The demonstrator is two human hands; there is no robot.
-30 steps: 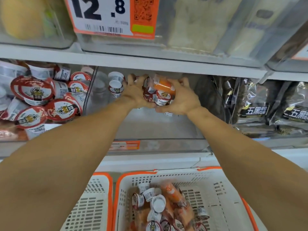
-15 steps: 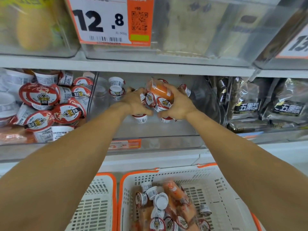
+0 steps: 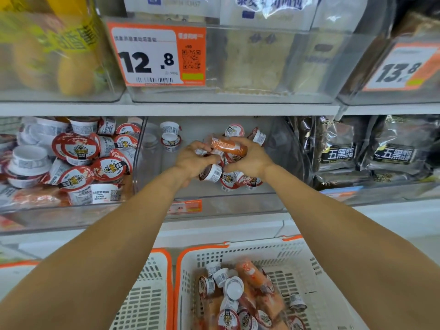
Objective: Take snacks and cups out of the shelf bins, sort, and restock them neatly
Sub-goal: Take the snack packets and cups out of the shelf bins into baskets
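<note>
- We see a white shelf (image 3: 166, 109) carrying clear bins (image 3: 238, 198) side by side.
- On the upper shelf, bins bear price tags (image 3: 156, 54).
- Below, white baskets (image 3: 238, 253) with orange rims stand side by side.

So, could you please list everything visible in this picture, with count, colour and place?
small cups: several, white with red lids, held between both hands in the middle clear bin
orange snack pack: one, on top of the held cups
loose cups: a few, at the back of the middle clear bin
large cups: many, red lids, left bin
black bags: several, right bin
price tag: one, orange and white, upper shelf
basket: one, white with orange rim, below, holds cups and packs
second basket: one, beside it, on the left
left hand: grips cups
right hand: grips cups
</note>
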